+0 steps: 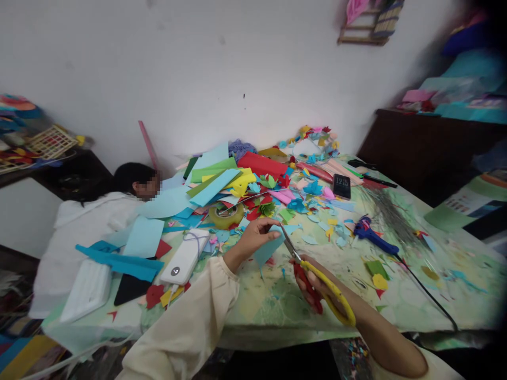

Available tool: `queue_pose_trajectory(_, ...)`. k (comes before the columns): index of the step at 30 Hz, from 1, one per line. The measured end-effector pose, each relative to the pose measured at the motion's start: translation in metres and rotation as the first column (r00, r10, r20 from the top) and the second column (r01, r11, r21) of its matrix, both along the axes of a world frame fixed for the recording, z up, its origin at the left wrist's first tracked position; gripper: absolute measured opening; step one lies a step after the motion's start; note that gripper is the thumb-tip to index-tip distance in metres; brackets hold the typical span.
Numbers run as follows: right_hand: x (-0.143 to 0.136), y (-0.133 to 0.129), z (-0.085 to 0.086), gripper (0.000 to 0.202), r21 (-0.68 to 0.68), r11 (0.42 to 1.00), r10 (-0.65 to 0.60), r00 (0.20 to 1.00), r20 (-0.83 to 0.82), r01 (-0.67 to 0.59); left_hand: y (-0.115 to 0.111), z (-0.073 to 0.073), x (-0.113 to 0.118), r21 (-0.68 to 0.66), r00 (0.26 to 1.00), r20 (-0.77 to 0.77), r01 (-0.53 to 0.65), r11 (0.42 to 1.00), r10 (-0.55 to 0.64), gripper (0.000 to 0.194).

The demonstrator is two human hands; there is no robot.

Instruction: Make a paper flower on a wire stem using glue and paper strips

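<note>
My left hand (259, 236) is closed on a piece of light blue paper (266, 252), pinching it near its upper edge. In my right hand (311, 285) is a pair of scissors (336, 295) with one yellow and one red handle, my fingers wrapped in the loops. The scissor blades point up and left and meet the paper's right side. Just behind my hands lie paper scraps, paper flowers (312, 188) and a roll of tape (225, 215).
A blue glue gun (374, 236) with a black cord lies to the right, near thin wires (390, 214). A phone (341, 186) lies farther back. Coloured sheets (214, 171) are heaped behind. A white power bank (186, 256) is at left, beside a person (95, 221) leaning at the table.
</note>
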State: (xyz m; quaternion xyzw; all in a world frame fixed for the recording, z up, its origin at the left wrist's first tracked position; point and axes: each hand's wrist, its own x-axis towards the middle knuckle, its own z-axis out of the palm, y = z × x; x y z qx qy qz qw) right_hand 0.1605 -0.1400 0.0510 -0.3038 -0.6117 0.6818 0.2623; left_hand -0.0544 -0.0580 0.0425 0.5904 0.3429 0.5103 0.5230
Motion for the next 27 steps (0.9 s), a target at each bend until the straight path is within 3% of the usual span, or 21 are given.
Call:
queue_pose_trajectory(3, -0.002, -0.004, 0.003, 0.038, -0.065, 0.998, 0.006, 0.996, -0.087, -0.012, -0.001, 0.002, -0.001, 0.062, 1.0, 0.02, 0.001, 0.998, -0.002, 0.032)
queue_pose_trajectory(7, -0.007, -0.007, 0.008, 0.043, -0.128, 0.99, 0.035, 0.979, -0.201, -0.061, -0.002, 0.006, -0.003, 0.106, 0.993, 0.081, 0.082, 0.991, -0.091, 0.03)
queue_pose_trajectory(11, -0.012, -0.009, 0.01, 0.046, -0.151, 0.984, 0.053, 0.962, -0.267, -0.096, -0.005, 0.006, -0.006, -0.014, 0.965, 0.154, 0.218, 0.976, -0.213, 0.039)
queue_pose_trajectory(19, -0.012, -0.01, 0.009, 0.054, -0.181, 0.98, 0.039, 0.966, -0.255, -0.088, -0.011, 0.005, -0.009, -0.198, 0.924, 0.119, 0.38, 0.903, -0.363, 0.039)
queue_pose_trajectory(23, -0.006, -0.008, 0.008, 0.054, -0.192, 0.977, 0.039, 0.966, -0.255, -0.091, -0.01, 0.012, -0.011, -0.206, 0.906, 0.023, 0.417, 0.885, -0.422, 0.036)
queue_pose_trajectory(27, -0.002, -0.006, 0.007, 0.054, -0.193, 0.975, 0.059, 0.961, -0.269, -0.114, -0.011, 0.011, -0.013, -0.251, 0.9, 0.026, 0.428, 0.868, -0.436, 0.035)
